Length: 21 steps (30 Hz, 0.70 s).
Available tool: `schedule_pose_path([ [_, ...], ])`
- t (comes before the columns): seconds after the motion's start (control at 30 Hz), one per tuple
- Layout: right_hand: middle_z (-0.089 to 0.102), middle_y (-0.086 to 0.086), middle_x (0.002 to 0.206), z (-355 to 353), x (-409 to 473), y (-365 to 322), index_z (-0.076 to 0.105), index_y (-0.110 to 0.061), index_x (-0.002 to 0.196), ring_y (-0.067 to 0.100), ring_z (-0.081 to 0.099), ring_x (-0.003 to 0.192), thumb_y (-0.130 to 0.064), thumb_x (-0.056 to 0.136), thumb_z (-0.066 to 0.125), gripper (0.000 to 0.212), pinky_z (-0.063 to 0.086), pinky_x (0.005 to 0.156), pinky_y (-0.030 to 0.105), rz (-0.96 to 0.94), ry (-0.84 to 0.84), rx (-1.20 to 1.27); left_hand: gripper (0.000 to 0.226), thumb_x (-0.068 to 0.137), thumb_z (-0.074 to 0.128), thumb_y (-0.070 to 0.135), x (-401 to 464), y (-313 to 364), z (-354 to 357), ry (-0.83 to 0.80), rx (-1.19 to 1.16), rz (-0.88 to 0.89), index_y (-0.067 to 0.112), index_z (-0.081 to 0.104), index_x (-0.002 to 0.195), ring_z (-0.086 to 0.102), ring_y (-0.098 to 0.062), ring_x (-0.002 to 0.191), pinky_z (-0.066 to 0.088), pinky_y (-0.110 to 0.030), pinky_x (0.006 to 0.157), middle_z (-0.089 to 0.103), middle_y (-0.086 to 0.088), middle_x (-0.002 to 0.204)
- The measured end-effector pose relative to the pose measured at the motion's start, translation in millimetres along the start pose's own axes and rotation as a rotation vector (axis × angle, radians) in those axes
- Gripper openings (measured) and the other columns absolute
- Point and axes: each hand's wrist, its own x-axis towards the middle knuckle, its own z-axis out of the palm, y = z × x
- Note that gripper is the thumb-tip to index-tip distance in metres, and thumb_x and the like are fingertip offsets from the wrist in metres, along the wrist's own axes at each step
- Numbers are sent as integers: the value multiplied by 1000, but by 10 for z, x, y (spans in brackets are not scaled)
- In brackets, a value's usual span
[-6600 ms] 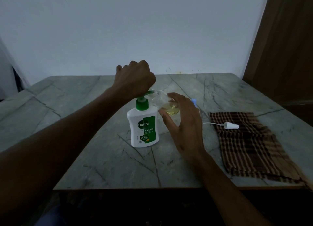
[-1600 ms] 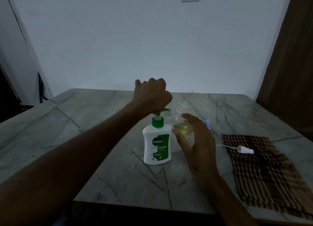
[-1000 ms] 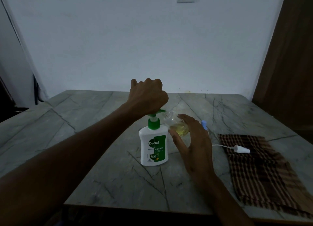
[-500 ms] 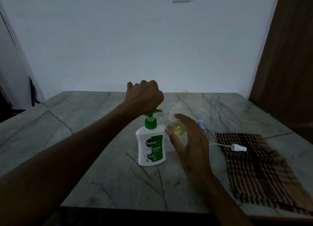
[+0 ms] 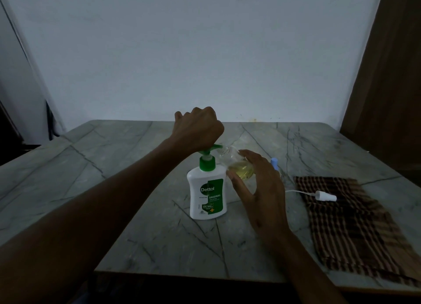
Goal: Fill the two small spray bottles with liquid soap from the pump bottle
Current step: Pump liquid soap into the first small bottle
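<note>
A white pump bottle (image 5: 207, 196) with a green label and green pump stands mid-table. My left hand (image 5: 198, 128) sits as a fist on top of its pump head (image 5: 210, 148), whose nozzle points right. My right hand (image 5: 257, 185) holds a small clear spray bottle (image 5: 237, 164) tilted with its open mouth at the nozzle; yellow soap lies in its lower part. A second small bottle with a light blue cap (image 5: 274, 163) stands just behind my right hand, mostly hidden. A white spray head (image 5: 324, 195) with a thin tube lies on the checked cloth.
The grey marble table (image 5: 114, 167) ends at its front edge near me. A brown checked cloth (image 5: 350, 226) covers the right side. A white wall is behind and a dark wooden door (image 5: 391, 76) on the right.
Both hands keep their hold and place on the pump head and the small bottle. Only the view has shifted slightly.
</note>
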Motion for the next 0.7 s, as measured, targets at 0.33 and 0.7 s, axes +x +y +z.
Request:
schedule_pose_path([
  [0.33,57,-19,125,15,-4,13,54,-25,135,-14,45,119,-37,95,69,45,36,111,64,-6,4,16,27,71,29,34,-1,17,19,-58,56,38,16,49,69,58,-27,85,28,-49,85,61,-3,93],
  [0.7,63,-8,127,-3,5,-32,52,-26,135,-14,42,119,-46,93,61,47,42,110,57,13,17,14,24,72,23,31,-17,34,-73,12,101,62,15,40,65,49,-21,67,27,-46,80,52,-3,77],
])
